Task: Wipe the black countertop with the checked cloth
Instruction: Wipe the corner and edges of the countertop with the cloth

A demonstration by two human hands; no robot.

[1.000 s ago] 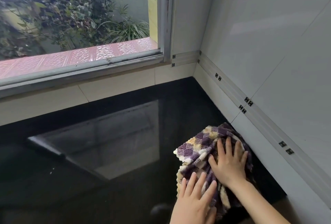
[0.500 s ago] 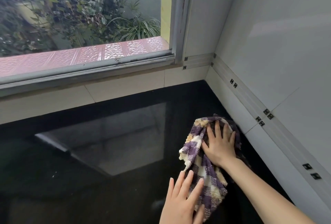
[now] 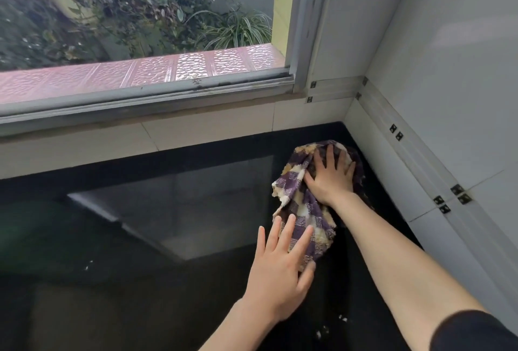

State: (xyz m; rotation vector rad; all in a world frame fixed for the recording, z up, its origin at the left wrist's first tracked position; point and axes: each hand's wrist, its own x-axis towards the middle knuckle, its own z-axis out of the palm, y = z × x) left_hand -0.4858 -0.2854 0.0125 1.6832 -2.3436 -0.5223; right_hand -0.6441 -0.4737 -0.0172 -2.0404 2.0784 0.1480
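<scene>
Head view: both hands flat on checked cloth [image 3: 301, 210], black countertop [image 3: 140, 280].

Home kitchen: black countertop [image 3: 140, 238], tiled walls [image 3: 448, 70] (garden window [image 3: 140, 28]).

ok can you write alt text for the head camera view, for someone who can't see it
Two bare hands press a purple and cream checked cloth flat on a glossy black countertop near its back right corner: right hand farther, left hand nearer. White tiled walls meet there, under a window showing plants.
</scene>
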